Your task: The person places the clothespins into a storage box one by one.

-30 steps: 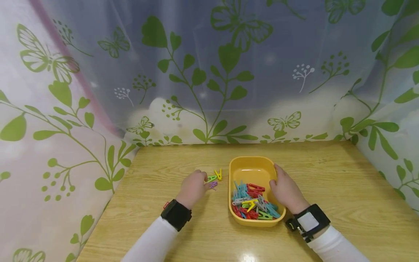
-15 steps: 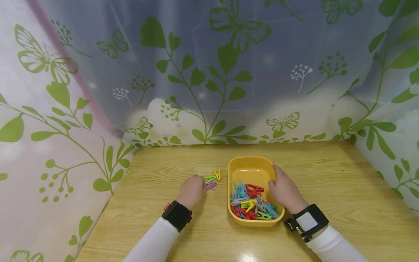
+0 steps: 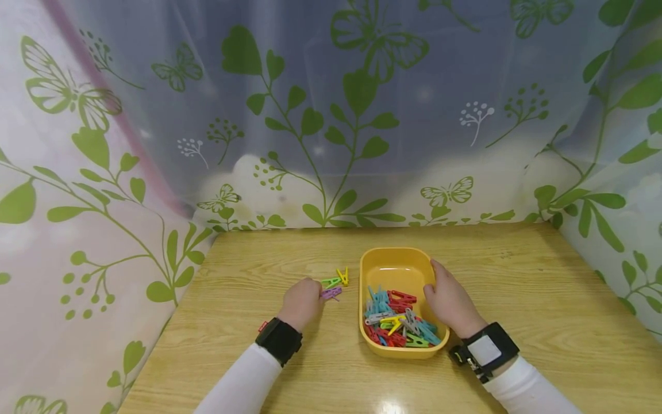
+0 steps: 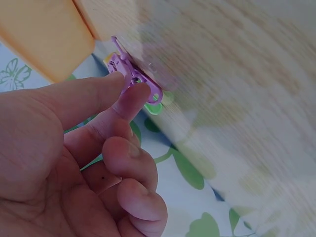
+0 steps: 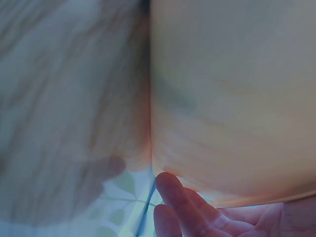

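My left hand (image 3: 301, 302) pinches a purple clothespin (image 4: 140, 84) between thumb and forefinger, close above the table. Beyond it lie a green clothespin (image 3: 331, 283) and a yellow clothespin (image 3: 343, 276), the two touching or nearly so. To the right stands a yellow-orange plastic tub (image 3: 398, 257) with several clothespins (image 3: 400, 322) in red, blue, grey, yellow and green heaped in its near half. My right hand (image 3: 452, 299) grips the tub's right wall, thumb over the rim and fingers along the outside. In the right wrist view the fingers (image 5: 173, 192) show beneath the tub's wall.
The wooden table (image 3: 543, 322) carries all of this. A printed curtain (image 3: 331, 115) with green leaves and butterflies hangs along its back and both sides. Each wrist wears a black strap with a device (image 3: 279, 339).
My left hand has drawn back slightly left, and the purple clothespin now shows at its fingertips. The right hand and the tub have stayed practically still.
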Motion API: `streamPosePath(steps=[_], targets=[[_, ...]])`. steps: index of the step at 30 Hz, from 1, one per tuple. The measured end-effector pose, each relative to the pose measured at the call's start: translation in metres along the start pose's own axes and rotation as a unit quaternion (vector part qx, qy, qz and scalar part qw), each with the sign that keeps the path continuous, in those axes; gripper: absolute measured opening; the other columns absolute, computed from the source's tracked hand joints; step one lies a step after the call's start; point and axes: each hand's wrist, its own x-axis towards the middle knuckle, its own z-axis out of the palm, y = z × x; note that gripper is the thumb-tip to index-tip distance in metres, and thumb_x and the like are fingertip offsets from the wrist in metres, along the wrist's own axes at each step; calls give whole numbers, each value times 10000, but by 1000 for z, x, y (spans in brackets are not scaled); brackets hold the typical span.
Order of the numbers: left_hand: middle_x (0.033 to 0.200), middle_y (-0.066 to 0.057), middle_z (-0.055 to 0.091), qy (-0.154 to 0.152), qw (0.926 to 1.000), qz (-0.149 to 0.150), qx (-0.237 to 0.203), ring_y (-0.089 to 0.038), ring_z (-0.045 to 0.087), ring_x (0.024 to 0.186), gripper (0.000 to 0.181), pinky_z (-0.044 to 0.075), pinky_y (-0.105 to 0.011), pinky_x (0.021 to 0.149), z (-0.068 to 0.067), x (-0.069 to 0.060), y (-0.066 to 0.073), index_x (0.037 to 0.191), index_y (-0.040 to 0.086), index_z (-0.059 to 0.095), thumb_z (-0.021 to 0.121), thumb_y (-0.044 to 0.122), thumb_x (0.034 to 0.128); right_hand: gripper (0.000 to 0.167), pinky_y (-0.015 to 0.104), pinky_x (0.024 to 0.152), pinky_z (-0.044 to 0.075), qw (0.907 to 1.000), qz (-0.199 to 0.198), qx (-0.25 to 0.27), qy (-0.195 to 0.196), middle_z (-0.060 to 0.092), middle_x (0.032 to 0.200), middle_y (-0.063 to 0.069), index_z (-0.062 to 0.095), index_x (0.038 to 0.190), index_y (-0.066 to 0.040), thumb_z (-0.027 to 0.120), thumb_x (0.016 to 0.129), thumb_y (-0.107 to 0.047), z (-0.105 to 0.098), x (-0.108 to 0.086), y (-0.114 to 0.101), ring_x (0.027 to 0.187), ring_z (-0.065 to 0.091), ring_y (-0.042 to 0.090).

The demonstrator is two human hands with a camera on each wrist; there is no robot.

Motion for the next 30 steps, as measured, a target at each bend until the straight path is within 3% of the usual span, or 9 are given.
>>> streamPosePath(steps=[8,13,19,30], targets=[[742,-50,653,37,9999,-62,-116,-199,634,662,211,512,-365,565,1,1,-1,749,78,684,771,164,921,614,617,1062,451,10000,-18,20,10,403,1525,381,225,1551,149,467,1046,-102,1,0,1,1291,558,477],[751,-67,671,293,9993,-30,-228,-237,668,683,175,535,-384,581,-2,0,0,766,67,700,762,128,918,615,617,1055,457,10000,-19,13,18,405,1523,383,226,1550,151,468,1046,-105,0,0,1,1300,552,488],[780,-46,645,519,9982,61,-298,-176,616,658,123,522,-335,583,-11,1,5,831,64,734,758,133,930,622,622,1069,440,10000,-12,-24,20,391,1530,388,227,1548,156,475,1045,-113,0,0,0,1335,515,510],[868,-27,680,996,9923,548,-487,-148,637,694,84,498,-263,584,-37,-7,36,925,103,760,767,186,940,621,626,1071,437,10000,-30,-42,32,387,1535,386,229,1551,150,471,1049,-123,1,0,2,1333,517,507]])
